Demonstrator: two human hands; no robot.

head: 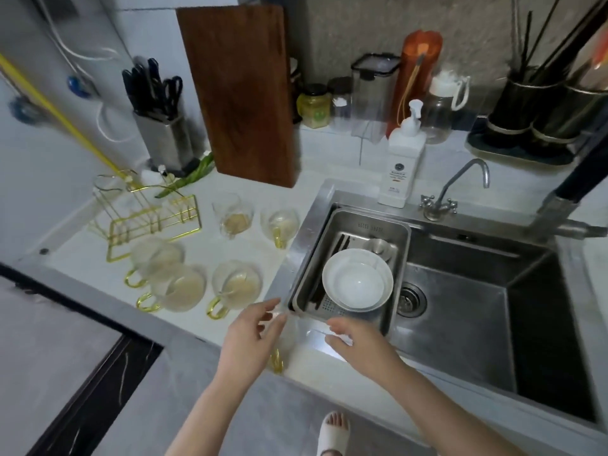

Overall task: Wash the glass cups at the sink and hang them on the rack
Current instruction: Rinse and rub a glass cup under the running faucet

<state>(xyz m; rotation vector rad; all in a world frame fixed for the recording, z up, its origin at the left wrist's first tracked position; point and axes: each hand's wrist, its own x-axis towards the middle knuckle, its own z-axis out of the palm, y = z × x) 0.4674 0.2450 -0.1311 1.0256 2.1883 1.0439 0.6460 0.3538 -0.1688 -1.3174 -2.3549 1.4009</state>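
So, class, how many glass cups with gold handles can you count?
6. Five on the counter: two beside the sink, three nearer the front edge. One between the hands.

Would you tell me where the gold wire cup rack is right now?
The gold wire rack stands on the counter at left, in front of the knife block, just behind the five glass cups.

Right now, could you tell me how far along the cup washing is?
Nothing looks finished: the gold rack holds no cups. In hand: both hands, left hand and right hand, hold one glass cup at the sink's front edge. Left: five cups wait on the counter, several with yellowish residue.
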